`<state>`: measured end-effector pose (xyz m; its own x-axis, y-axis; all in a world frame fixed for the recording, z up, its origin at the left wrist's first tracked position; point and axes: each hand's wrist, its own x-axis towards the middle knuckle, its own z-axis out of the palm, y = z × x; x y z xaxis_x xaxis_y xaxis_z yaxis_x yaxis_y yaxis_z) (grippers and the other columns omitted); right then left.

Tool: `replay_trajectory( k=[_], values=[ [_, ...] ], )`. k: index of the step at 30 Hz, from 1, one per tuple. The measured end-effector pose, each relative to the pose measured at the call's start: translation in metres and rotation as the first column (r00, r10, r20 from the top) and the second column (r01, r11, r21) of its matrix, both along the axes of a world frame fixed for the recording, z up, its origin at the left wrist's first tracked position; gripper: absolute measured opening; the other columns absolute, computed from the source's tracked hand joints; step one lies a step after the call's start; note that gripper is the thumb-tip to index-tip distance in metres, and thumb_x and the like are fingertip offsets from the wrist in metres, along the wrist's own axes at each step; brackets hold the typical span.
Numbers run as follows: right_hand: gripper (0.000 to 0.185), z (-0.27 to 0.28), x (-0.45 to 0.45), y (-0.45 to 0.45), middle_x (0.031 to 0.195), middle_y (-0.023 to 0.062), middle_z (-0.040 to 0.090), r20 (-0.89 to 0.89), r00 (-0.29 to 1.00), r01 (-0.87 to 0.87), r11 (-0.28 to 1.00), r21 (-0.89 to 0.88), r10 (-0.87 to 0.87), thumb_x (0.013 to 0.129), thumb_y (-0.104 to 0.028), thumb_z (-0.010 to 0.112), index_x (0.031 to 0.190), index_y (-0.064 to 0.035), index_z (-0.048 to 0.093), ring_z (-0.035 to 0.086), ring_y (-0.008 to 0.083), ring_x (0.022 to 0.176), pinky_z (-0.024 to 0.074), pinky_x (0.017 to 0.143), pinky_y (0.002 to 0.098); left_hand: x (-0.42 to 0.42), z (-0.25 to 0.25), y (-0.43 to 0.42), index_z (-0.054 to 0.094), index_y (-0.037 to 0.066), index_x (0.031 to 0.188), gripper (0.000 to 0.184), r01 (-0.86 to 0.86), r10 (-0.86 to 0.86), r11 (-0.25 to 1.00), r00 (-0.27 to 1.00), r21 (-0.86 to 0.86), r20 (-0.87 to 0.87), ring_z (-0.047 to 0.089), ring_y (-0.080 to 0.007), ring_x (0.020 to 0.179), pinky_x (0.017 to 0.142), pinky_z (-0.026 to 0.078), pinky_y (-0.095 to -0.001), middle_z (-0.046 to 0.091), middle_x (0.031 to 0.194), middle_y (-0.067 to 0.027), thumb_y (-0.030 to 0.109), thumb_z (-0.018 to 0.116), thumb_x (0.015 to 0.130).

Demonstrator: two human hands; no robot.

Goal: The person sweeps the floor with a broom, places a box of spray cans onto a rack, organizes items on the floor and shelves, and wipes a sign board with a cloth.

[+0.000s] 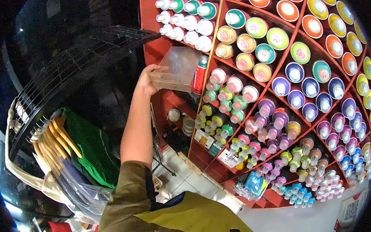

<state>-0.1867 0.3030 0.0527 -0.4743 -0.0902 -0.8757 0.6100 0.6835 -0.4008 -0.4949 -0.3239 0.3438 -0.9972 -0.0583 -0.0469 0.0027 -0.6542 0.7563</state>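
Observation:
My left hand reaches up and forward and is wrapped round the left edge of a clear plastic box. The box is at a red shelf, its transparent panel tilted up behind my fingers. Just right of the box stands a red spray can with a dark green top part, upright and close to the box's edge. My fingers bend over the box's near left corner, and the thumb side is partly hidden. My right hand is outside the frame.
Red shelves full of spray cans in many colours spread across the right. Wooden hangers with a green garment hang at the left, below a black wire rack. A blue packet lies low on the shelves.

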Motion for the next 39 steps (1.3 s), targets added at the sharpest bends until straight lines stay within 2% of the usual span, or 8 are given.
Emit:
replay_trajectory(
  k=[7, 10, 15, 19, 22, 27, 34, 39],
  values=[
    [0.045, -0.002, 0.002, 0.001, 0.096, 0.0113, 0.065, 0.004, 1.0, 0.03, 0.999, -0.011, -0.03, 0.084, -0.014, 0.059, 0.128, -0.0096, 0.053, 0.061, 0.0222, 0.077, 0.049, 0.068, 0.036, -0.09, 0.001, -0.039, 0.062, 0.006, 0.097, 0.031, 0.371, -0.371, 0.928, 0.928, 0.026, -0.033, 0.061, -0.0311, 0.087, 0.074, 0.052, -0.0446, 0.066, 0.092, -0.0093, 0.031, 0.05, 0.082],
    [0.045, -0.003, 0.003, 0.001, 0.095, 0.0113, 0.065, 0.011, 0.999, 0.045, 0.999, -0.014, -0.045, 0.084, -0.014, 0.059, 0.128, -0.0097, 0.052, 0.061, 0.0221, 0.076, 0.049, 0.067, 0.0359, -0.071, 0.035, 0.006, 0.061, 0.01, 0.094, 0.033, -0.256, 0.254, 0.951, 0.967, 0.173, 0.03, 0.061, -0.029, 0.088, 0.072, 0.053, -0.0438, 0.064, 0.093, -0.0069, 0.04, 0.051, 0.084],
    [0.045, -0.005, 0.005, 0.002, 0.094, 0.0112, 0.065, 0.025, 0.997, 0.069, 0.997, -0.021, -0.069, 0.084, -0.013, 0.059, 0.129, -0.0099, 0.052, 0.061, 0.0219, 0.075, 0.0491, 0.066, 0.0358, -0.104, 0.023, 0.026, 0.059, 0.01, 0.098, 0.042, -0.418, 0.562, 0.756, 0.809, 0.503, -0.172, 0.06, -0.0279, 0.092, 0.078, 0.051, -0.0436, 0.063, 0.097, -0.0064, 0.049, 0.053, 0.083],
    [0.046, -0.005, 0.007, 0.002, 0.093, 0.0111, 0.065, 0.035, 0.996, 0.085, 0.996, -0.023, -0.084, 0.084, -0.012, 0.059, 0.129, -0.01, 0.052, 0.061, 0.0218, 0.073, 0.0491, 0.065, 0.0358, -0.153, -0.012, 0.014, 0.057, 0.009, 0.105, 0.05, -0.534, 0.633, 0.774, 0.673, 0.341, -0.382, 0.058, -0.0298, 0.099, 0.087, 0.048, -0.0453, 0.06, 0.11, -0.0108, 0.052, 0.057, 0.08],
    [0.046, -0.004, 0.006, 0.002, 0.092, 0.011, 0.065, 0.04, 0.995, 0.093, 0.995, -0.018, -0.092, 0.084, -0.011, 0.059, 0.129, -0.0101, 0.052, 0.06, 0.0217, 0.072, 0.0492, 0.064, 0.0357, -0.172, -0.008, 0.032, 0.046, 0.005, 0.12, 0.056, -0.891, 0.884, 0.452, 0.444, 0.026, -0.148, 0.054, -0.0339, 0.107, 0.089, 0.047, -0.0465, 0.05, 0.124, -0.0169, 0.043, 0.059, 0.081],
    [0.046, -0.005, 0.007, 0.001, 0.091, 0.0109, 0.065, 0.05, 0.993, 0.107, 0.994, -0.017, -0.106, 0.084, -0.01, 0.059, 0.13, -0.0103, 0.051, 0.06, 0.0215, 0.07, 0.0492, 0.062, 0.0356, -0.182, -0.002, 0.048, 0.046, 0.002, 0.12, 0.06, -0.932, 0.952, 0.25, 0.286, -0.262, -0.109, 0.053, -0.0378, 0.108, 0.092, 0.044, -0.0466, 0.05, 0.119, -0.023, 0.046, 0.059, 0.082],
    [0.047, -0.004, 0.013, 0.002, 0.089, 0.0108, 0.065, 0.05, 0.991, 0.123, 0.992, -0.022, -0.122, 0.084, -0.009, 0.059, 0.13, -0.0105, 0.051, 0.06, 0.0212, 0.068, 0.0493, 0.06, 0.0355, -0.151, 0.014, 0.065, 0.043, -0.003, 0.124, 0.069, -0.703, 0.93, 0.181, 0.35, -0.687, -0.113, 0.05, -0.0421, 0.112, 0.096, 0.04, -0.0443, 0.043, 0.131, -0.0282, 0.053, 0.054, 0.085],
    [0.048, -0.005, 0.015, 0.002, 0.088, 0.0107, 0.065, 0.048, 0.991, 0.129, 0.991, -0.023, -0.128, 0.084, -0.008, 0.059, 0.131, -0.0107, 0.05, 0.06, 0.021, 0.066, 0.0494, 0.059, 0.0354, -0.164, -0.02, 0.039, 0.04, 0.012, 0.135, 0.074, -0.804, 0.789, 0.329, 0.522, -0.495, -0.324, 0.04, -0.0429, 0.123, 0.098, 0.037, -0.0509, 0.038, 0.136, -0.0288, 0.062, 0.052, 0.082]
  ],
)
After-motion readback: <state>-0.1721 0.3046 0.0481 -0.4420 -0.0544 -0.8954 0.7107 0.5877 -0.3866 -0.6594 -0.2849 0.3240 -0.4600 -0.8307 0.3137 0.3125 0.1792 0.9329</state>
